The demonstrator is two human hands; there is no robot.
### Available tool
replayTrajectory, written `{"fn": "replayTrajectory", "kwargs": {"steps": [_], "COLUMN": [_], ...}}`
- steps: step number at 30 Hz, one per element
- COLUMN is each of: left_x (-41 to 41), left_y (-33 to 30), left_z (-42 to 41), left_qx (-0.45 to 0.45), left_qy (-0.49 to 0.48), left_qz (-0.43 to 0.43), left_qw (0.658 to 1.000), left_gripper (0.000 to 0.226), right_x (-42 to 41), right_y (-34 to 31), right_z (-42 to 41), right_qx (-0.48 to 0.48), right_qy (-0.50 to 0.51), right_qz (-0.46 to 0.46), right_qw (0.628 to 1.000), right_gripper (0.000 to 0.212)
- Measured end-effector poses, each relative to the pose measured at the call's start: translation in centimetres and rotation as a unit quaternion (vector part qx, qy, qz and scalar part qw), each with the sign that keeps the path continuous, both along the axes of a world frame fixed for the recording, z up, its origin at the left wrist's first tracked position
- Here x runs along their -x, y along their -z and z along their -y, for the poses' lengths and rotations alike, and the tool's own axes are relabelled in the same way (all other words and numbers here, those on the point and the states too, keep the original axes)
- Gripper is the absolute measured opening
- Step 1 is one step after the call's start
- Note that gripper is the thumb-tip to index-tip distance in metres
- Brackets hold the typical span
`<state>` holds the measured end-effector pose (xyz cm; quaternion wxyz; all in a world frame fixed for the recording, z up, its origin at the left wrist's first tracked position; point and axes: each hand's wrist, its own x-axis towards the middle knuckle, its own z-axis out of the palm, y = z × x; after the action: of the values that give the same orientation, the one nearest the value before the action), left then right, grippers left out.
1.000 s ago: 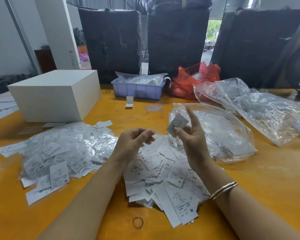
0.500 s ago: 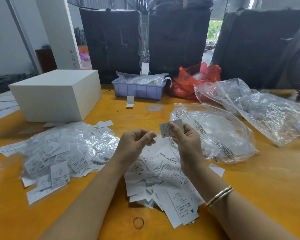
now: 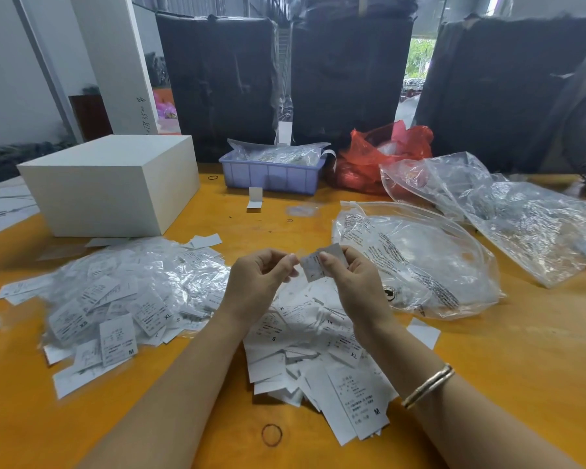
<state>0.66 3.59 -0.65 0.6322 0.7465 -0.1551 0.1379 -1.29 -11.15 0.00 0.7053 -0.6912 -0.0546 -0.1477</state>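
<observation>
feel: the size label (image 3: 318, 265) is featherlight, thin and floppy; grab it by an edge.
right hand (image 3: 357, 284): thumb and fingers (image 3: 329, 261) are curled, pinching the label's right half.
left hand (image 3: 259, 280): fingers bent, tips at its left corner; can't tell if they're gripping.
where: held up over the label pile (image 3: 305, 353) on the worktop (image 3: 487, 353).

One view only: cam worn on head, aimed fwd and down across the orange-yellow wooden table (image 3: 521, 367). Forearms are seen entering from the bottom edge. Left hand (image 3: 254, 286) and right hand (image 3: 356, 282) are framed close, approx. centre, at the small white paper label (image 3: 310, 269). Wide-angle lens: the lilac plastic crate (image 3: 271, 174) and black wrapped bales (image 3: 217, 82) are taken in far off, straight ahead.
</observation>
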Motion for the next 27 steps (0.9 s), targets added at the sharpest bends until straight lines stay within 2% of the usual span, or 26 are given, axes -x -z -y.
{"fn": "replayTrajectory", "kwargs": {"steps": [2, 6, 13, 18, 27], "left_x": [0.0, 0.2, 0.3, 0.3, 0.3], "left_y": [0.0, -0.1, -0.2, -0.3, -0.3], "left_z": [0.0, 0.0, 0.1, 0.2, 0.1], "left_qx": [-0.008, -0.024, -0.038, -0.038, -0.024], "left_qy": [0.004, 0.027, 0.051, 0.057, 0.043], "left_qz": [0.008, 0.023, 0.032, 0.029, 0.018], "left_qw": [1.000, 0.999, 0.997, 0.997, 0.999], "left_gripper": [0.011, 0.011, 0.009, 0.009, 0.009], "right_x": [0.0, 0.0, 0.1, 0.0, 0.0], "right_y": [-0.3, -0.8, -0.5, -0.3, 0.3], "right_z": [0.3, 0.9, 0.2, 0.2, 0.1], "right_qx": [-0.034, -0.107, -0.072, -0.062, 0.005], "right_qy": [0.027, 0.062, 0.021, 0.012, 0.008], "right_qz": [0.020, 0.061, 0.123, 0.108, 0.117], "right_qw": [0.999, 0.990, 0.990, 0.992, 0.993], "right_gripper": [0.009, 0.025, 0.024, 0.009, 0.010]}}
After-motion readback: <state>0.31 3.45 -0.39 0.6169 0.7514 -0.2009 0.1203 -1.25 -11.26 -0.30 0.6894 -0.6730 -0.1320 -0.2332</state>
